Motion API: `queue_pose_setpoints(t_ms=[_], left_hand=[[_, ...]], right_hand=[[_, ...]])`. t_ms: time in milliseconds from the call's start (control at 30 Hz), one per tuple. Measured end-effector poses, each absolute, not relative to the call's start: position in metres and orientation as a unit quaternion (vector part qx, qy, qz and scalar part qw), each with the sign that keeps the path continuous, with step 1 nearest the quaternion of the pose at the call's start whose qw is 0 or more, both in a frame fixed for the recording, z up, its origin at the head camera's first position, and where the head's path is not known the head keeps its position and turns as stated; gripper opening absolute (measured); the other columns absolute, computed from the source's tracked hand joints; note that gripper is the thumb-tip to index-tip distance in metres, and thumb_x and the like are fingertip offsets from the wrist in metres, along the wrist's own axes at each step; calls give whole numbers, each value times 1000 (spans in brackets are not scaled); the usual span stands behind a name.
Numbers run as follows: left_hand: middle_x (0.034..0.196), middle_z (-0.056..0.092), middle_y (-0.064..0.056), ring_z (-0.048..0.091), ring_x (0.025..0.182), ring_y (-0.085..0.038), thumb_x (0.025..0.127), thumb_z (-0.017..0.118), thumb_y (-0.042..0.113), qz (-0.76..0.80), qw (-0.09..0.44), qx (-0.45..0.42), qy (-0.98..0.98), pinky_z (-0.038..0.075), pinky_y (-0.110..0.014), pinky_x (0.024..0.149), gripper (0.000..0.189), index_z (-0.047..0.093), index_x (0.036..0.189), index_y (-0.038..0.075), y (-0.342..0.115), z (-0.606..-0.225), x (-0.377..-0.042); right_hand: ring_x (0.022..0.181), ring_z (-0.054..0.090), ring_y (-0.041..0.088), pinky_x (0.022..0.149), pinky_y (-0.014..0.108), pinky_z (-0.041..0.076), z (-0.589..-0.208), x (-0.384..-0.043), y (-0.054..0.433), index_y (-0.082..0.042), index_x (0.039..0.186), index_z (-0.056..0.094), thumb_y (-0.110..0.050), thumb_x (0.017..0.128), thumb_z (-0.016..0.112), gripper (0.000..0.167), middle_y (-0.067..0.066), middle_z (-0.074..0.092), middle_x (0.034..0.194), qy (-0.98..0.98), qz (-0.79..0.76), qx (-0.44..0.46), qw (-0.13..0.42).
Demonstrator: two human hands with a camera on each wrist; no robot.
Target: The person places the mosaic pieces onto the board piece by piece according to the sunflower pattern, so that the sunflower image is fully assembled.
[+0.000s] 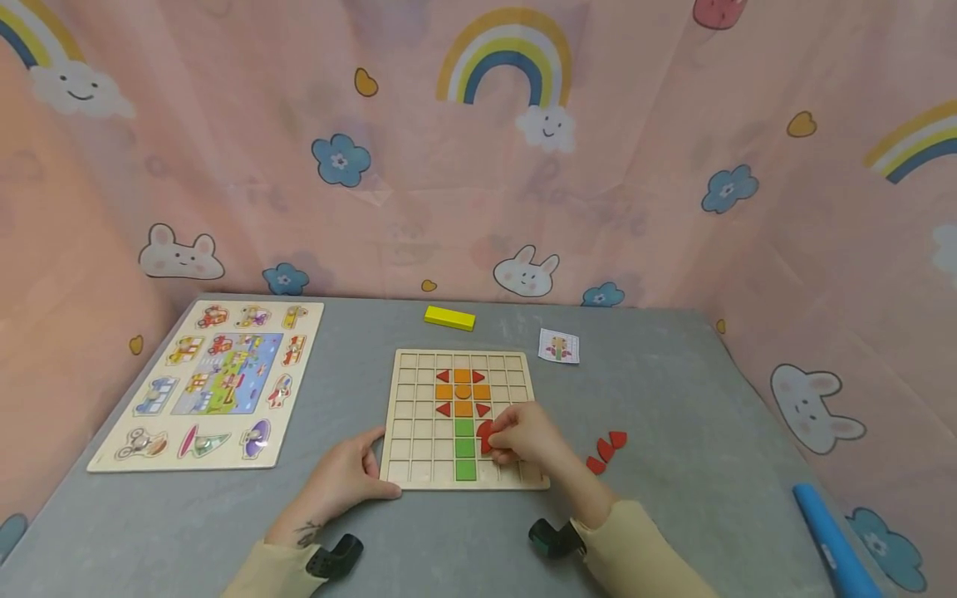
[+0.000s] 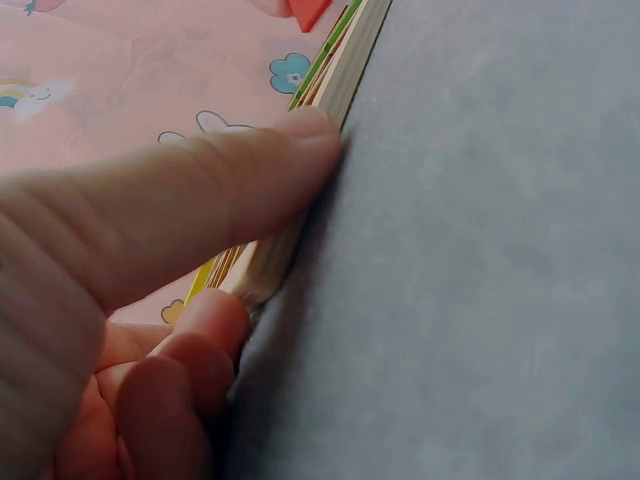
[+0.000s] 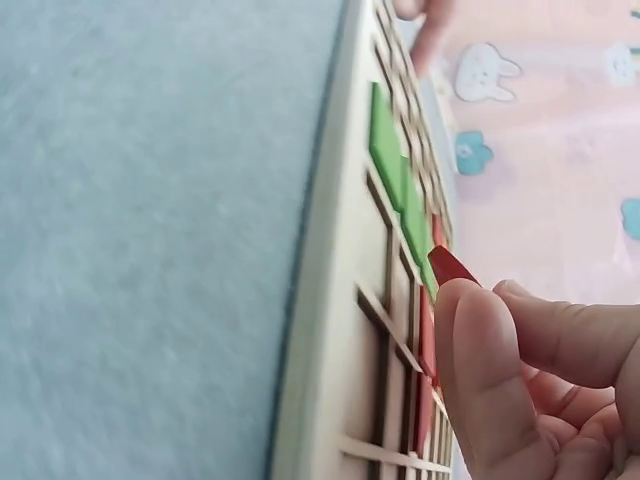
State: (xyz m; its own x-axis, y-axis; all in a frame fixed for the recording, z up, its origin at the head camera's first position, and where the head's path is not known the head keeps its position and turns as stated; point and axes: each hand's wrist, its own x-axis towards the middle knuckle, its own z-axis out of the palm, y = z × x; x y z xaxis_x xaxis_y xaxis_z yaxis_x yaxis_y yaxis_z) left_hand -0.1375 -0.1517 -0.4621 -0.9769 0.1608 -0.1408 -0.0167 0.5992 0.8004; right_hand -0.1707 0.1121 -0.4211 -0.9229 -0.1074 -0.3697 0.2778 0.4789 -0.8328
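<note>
A wooden grid board (image 1: 419,476) lies in the middle of the table, with orange squares, small red triangles and a column of green squares (image 1: 465,448) in its cells. At the board's near left corner, my left hand (image 1: 345,477) holds the frame, thumb along the front edge and fingers by the left side. Over the cells right of the green column, my right hand (image 1: 529,433) pinches a small red piece (image 3: 449,266) between thumb and fingertips. Several loose red pieces (image 1: 606,449) lie on the table right of that hand. Fingers partly hide the cells beneath.
A picture puzzle board (image 1: 299,399) lies at the left. Behind the grid board are a yellow bar (image 1: 449,318) and a small pattern card (image 1: 559,346). A blue cylinder-like object (image 1: 833,540) lies at the right edge. Patterned pink cloth hangs around the table.
</note>
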Motion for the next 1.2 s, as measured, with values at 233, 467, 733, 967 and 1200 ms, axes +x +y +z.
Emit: queue_pose_setpoints(t_ms=[233, 467, 733, 967, 1200], left_hand=[[55, 51, 0, 45, 47, -11, 54, 88, 15, 444, 98, 44, 889, 32, -25, 43, 93, 44, 135, 0, -152, -462, -138], [55, 51, 0, 44, 47, -12, 55, 87, 16, 442, 100, 46, 890, 32, -25, 44, 94, 43, 136, 1, -152, -462, -138], [55, 51, 0, 43, 46, -11, 54, 88, 16, 441, 101, 43, 891, 32, -25, 43, 94, 44, 136, 1, -152, -461, -138], [55, 51, 0, 44, 46, -11, 54, 88, 15, 441, 100, 44, 891, 32, -25, 43, 92, 45, 135, 1, -152, -462, -137], [55, 51, 0, 44, 46, -11, 54, 88, 16, 443, 97, 44, 890, 32, -25, 44, 93, 45, 135, 2, -151, -462, -138]], right_hand=[[45, 50, 10, 46, 18, 43, -430, -168, 104, 3, 84, 63, 2, 82, 63, 3, 5, 57, 61, 848, -496, 38, 180], [44, 48, 13, 43, 19, 38, -430, -168, 100, -1, 81, 60, -1, 81, 65, 5, 7, 57, 63, 872, -461, 41, 160], [47, 48, 13, 43, 21, 37, -429, -168, 99, -2, 73, 58, -1, 78, 67, 10, 6, 55, 66, 895, -421, 23, 143], [62, 49, 15, 51, 25, 39, -419, -172, 109, -2, 79, 65, -6, 79, 68, 5, 5, 58, 73, 921, -374, 16, 107], [88, 60, 29, 73, 41, 47, -402, -180, 181, 5, 105, 64, -10, 86, 56, 26, 20, 64, 101, 958, -265, 88, 58]])
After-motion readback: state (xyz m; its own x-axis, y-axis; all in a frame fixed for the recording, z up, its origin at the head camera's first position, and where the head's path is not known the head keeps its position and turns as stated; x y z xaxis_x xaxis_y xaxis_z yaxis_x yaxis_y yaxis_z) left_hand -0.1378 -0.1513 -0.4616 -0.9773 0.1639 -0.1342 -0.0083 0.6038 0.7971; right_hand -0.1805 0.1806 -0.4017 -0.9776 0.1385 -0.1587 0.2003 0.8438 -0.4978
